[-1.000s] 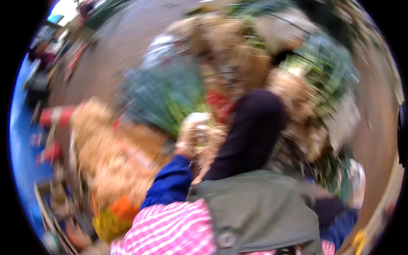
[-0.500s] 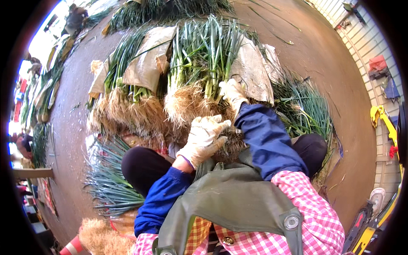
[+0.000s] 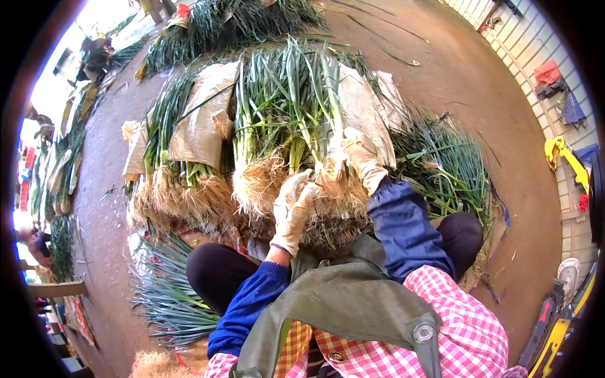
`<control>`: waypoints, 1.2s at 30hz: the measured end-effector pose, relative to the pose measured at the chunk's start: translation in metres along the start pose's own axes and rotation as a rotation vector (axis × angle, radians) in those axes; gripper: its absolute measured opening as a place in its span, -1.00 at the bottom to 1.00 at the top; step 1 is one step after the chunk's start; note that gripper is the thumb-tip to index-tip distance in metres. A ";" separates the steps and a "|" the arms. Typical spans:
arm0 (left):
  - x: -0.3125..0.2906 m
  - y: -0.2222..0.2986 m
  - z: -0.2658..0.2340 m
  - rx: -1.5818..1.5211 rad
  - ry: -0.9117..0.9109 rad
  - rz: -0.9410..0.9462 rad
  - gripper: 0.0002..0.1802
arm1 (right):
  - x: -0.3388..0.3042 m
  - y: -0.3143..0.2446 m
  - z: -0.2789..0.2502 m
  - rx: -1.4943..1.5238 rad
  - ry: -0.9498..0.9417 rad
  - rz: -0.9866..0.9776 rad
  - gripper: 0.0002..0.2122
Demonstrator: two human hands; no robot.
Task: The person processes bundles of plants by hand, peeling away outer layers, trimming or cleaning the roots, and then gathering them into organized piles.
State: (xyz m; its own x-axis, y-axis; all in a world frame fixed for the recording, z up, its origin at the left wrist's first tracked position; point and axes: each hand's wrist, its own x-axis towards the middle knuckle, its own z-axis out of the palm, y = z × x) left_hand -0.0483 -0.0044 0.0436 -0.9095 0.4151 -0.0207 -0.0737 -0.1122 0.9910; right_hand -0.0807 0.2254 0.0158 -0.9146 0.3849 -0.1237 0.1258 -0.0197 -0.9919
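Long green onions with pale stems and shaggy tan roots lie in a row in front of me. My right hand (image 3: pixel 364 159), in a whitish glove, is closed around the lower stems of some green onions (image 3: pixel 336 104) at the row's right side; their roots (image 3: pixel 337 183) hang below it. My left hand (image 3: pixel 292 214), gloved too, is lower and nearer to me, beside those roots. Its fingers point away from me, slightly bent and partly apart, with nothing visible in them. Next to it on the left is a root clump (image 3: pixel 258 184) of the middle bunch.
Beige cloth sheets (image 3: pixel 205 120) cover parts of the row. More green onions (image 3: pixel 173 293) lie by my left knee, others (image 3: pixel 447 167) to the right, and a pile (image 3: pixel 233 31) beyond. Brown wet floor (image 3: pixel 510 208) surrounds them. A yellow tool (image 3: pixel 567 160) is along the right wall.
My right hand has come nearer to me, with green onion stems now in its grip. The left hand has turned more upright, its fingers now pointing forward toward the roots. The view has shifted slightly.
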 end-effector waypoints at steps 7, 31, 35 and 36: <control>-0.004 -0.049 0.015 -0.276 -0.035 -0.354 -0.69 | -0.053 -0.008 0.034 -0.184 -0.234 -0.123 -0.86; -0.013 0.007 0.022 -0.383 0.216 -0.135 -0.72 | -0.008 0.104 -0.051 0.648 0.085 0.343 -0.83; -0.015 0.003 -0.001 -0.537 0.148 -0.296 -0.59 | -0.020 0.061 0.008 0.106 0.034 0.352 -0.82; -0.019 0.000 0.000 -0.575 0.128 -0.358 -0.54 | -0.021 0.053 0.011 0.009 -0.037 0.445 -0.80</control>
State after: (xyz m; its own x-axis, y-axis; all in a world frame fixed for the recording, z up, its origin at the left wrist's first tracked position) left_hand -0.0307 -0.0122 0.0444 -0.8273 0.4097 -0.3844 -0.5517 -0.4636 0.6933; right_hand -0.0589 0.2060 -0.0348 -0.7853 0.3040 -0.5394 0.5071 -0.1840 -0.8420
